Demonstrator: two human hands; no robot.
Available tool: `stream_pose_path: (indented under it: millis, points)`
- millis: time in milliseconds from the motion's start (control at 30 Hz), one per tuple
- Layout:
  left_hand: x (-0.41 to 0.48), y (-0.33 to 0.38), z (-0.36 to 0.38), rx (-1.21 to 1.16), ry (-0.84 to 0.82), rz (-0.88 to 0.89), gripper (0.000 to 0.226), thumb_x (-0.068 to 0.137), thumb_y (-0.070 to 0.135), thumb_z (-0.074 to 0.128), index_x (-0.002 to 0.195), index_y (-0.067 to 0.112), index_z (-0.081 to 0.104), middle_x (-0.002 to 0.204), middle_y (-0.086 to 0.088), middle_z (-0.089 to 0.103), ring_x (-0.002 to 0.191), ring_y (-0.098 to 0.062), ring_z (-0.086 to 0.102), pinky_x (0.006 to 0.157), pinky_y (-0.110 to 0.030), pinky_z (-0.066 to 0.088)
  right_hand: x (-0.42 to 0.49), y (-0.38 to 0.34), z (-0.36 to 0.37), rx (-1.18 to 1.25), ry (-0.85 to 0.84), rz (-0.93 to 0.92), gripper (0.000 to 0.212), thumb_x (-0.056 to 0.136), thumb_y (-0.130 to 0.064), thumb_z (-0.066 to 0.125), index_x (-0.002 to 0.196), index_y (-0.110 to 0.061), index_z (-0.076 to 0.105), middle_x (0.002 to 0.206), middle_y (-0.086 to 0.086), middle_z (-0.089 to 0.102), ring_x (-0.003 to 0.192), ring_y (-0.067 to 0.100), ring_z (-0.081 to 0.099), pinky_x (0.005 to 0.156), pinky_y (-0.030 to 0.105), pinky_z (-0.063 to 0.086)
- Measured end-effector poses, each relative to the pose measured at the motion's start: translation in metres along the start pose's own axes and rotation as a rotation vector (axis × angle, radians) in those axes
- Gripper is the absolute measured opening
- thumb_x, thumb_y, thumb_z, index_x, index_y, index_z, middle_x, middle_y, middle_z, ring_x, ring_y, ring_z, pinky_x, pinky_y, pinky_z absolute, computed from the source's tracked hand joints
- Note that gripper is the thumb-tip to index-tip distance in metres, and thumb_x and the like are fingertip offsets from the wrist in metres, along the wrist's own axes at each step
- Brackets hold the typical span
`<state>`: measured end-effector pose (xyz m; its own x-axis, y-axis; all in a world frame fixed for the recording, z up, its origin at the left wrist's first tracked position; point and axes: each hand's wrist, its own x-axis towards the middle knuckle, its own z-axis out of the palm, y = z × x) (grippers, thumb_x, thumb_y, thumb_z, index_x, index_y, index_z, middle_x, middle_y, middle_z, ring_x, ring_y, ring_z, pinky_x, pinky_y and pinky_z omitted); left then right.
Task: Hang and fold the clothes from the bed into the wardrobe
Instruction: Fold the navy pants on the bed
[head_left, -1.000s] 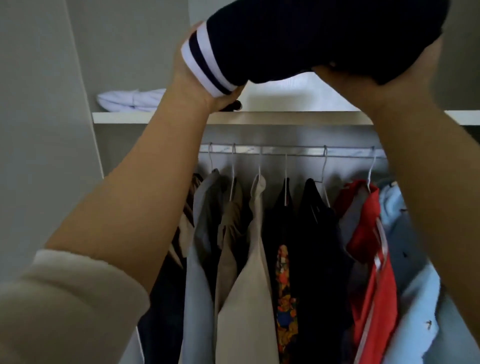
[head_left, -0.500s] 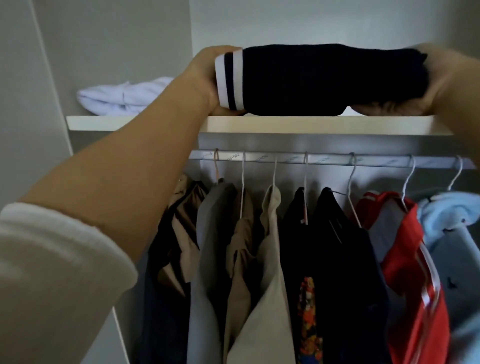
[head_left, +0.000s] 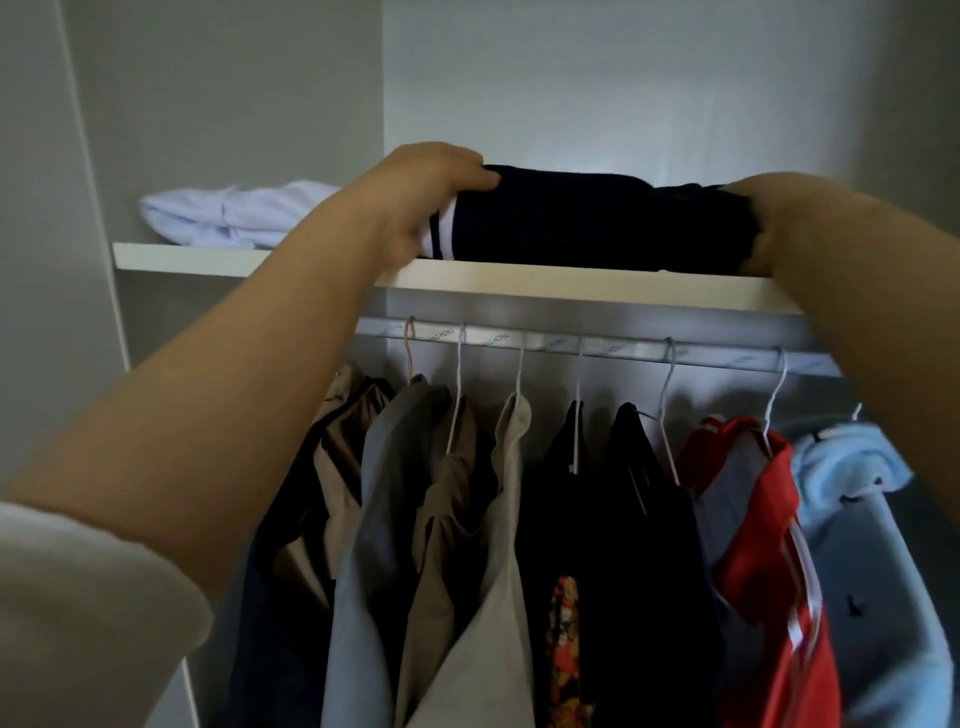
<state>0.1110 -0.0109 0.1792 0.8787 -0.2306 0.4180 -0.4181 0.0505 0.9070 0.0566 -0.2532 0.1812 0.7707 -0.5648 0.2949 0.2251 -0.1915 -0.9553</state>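
A folded dark navy garment (head_left: 587, 218) with white stripes at its left end lies on the white wardrobe shelf (head_left: 519, 283). My left hand (head_left: 415, 197) grips its left end, fingers curled over the top. My right hand (head_left: 779, 218) holds its right end, pressed against the fabric. Both forearms reach up from below the shelf.
A folded white garment (head_left: 228, 213) lies on the shelf to the left. Under the shelf a metal rail (head_left: 545, 343) carries several hangers with beige, grey, black, red and light blue clothes (head_left: 519, 519). The grey wardrobe wall stands on the left.
The dark garment came down from above the shelf and was pushed further back onto it. Both hands stayed on its ends.
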Motion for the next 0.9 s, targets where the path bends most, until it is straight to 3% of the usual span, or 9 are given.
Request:
stream_pose_path:
  millis: [33, 133, 200, 267, 367, 467, 600, 733, 900]
  points:
    - [-0.004, 0.0, 0.004, 0.057, 0.05, 0.045, 0.011, 0.087, 0.01, 0.06, 0.093, 0.019, 0.059, 0.089, 0.001, 0.063, 0.07, -0.007, 0.064, 0.054, -0.018, 0.053, 0.005, -0.004, 0.003, -0.013, 0.123, -0.052, 0.013, 0.094, -0.016, 0.045, 0.091, -0.004, 0.043, 0.098, -0.002, 0.048, 0.109, 0.01, 0.043, 0.099, 0.021, 0.033]
    - [-0.002, -0.006, 0.008, 0.281, 0.221, 0.189, 0.021, 0.088, 0.009, 0.056, 0.106, 0.016, 0.063, 0.104, -0.004, 0.063, 0.094, -0.017, 0.063, 0.076, -0.024, 0.054, -0.015, -0.007, 0.001, -0.34, 0.53, -0.483, 0.046, 0.086, -0.029, 0.052, 0.131, -0.021, 0.041, 0.136, -0.002, 0.041, 0.126, 0.018, 0.039, 0.101, 0.027, 0.031]
    - [-0.001, -0.014, 0.014, 0.806, 0.379, 0.402, 0.029, 0.092, 0.013, 0.045, 0.115, 0.016, 0.063, 0.128, -0.009, 0.054, 0.12, -0.024, 0.049, 0.095, -0.029, 0.041, -0.039, -0.009, 0.008, -0.512, 0.428, -0.879, 0.045, 0.085, -0.039, 0.046, 0.126, -0.023, 0.051, 0.132, -0.005, 0.05, 0.125, 0.018, 0.042, 0.1, 0.028, 0.029]
    - [-0.006, -0.02, 0.021, 1.174, 0.4, 0.655, 0.034, 0.096, 0.021, 0.038, 0.123, 0.019, 0.058, 0.146, -0.005, 0.038, 0.139, -0.026, 0.025, 0.108, -0.038, 0.025, -0.049, -0.005, 0.014, -0.797, 0.098, -0.999, 0.047, 0.083, -0.052, 0.043, 0.12, -0.027, 0.058, 0.125, -0.004, 0.059, 0.119, 0.023, 0.049, 0.102, 0.038, 0.032]
    - [-0.012, -0.018, 0.025, 1.307, 0.132, 0.685, 0.04, 0.099, 0.037, 0.029, 0.132, 0.022, 0.046, 0.139, -0.004, 0.046, 0.135, -0.023, 0.032, 0.108, -0.046, 0.017, -0.049, -0.003, 0.017, -1.074, -0.228, -0.805, 0.047, 0.085, -0.058, 0.048, 0.125, -0.034, 0.054, 0.124, -0.005, 0.059, 0.114, 0.023, 0.051, 0.098, 0.045, 0.038]
    - [-0.013, -0.013, 0.018, 1.344, -0.037, 0.579, 0.043, 0.099, 0.043, 0.027, 0.134, 0.026, 0.043, 0.126, -0.003, 0.058, 0.115, -0.026, 0.051, 0.096, -0.04, 0.032, -0.045, -0.004, 0.015, -1.011, -0.331, -0.676, 0.049, 0.086, -0.054, 0.05, 0.132, -0.037, 0.046, 0.132, -0.005, 0.052, 0.113, 0.016, 0.047, 0.094, 0.03, 0.035]
    - [-0.015, -0.002, 0.005, 1.181, -0.233, 0.357, 0.057, 0.089, 0.057, 0.044, 0.14, 0.034, 0.034, 0.136, 0.003, 0.049, 0.121, -0.022, 0.046, 0.103, -0.04, 0.035, -0.037, -0.012, 0.014, -0.997, -0.51, -0.528, 0.065, 0.081, -0.055, 0.056, 0.14, -0.038, 0.034, 0.142, -0.007, 0.042, 0.126, 0.017, 0.04, 0.098, 0.027, 0.029]
    - [-0.015, 0.011, -0.005, 1.07, -0.313, 0.13, 0.061, 0.084, 0.046, 0.06, 0.137, 0.031, 0.036, 0.129, 0.002, 0.048, 0.114, -0.02, 0.048, 0.099, -0.035, 0.04, -0.036, -0.015, 0.017, -1.047, -0.49, -0.487, 0.061, 0.084, -0.051, 0.057, 0.139, -0.031, 0.04, 0.14, -0.001, 0.045, 0.123, 0.021, 0.043, 0.095, 0.028, 0.028]
    - [-0.002, 0.025, -0.002, 0.67, -0.136, -0.048, 0.038, 0.085, 0.057, 0.052, 0.1, 0.023, 0.062, 0.107, -0.002, 0.06, 0.09, -0.018, 0.058, 0.07, -0.033, 0.049, -0.037, -0.015, 0.011, -0.968, -0.361, -0.488, 0.025, 0.088, -0.042, 0.057, 0.103, -0.022, 0.063, 0.089, 0.0, 0.058, 0.072, 0.011, 0.05, 0.068, 0.025, 0.036]
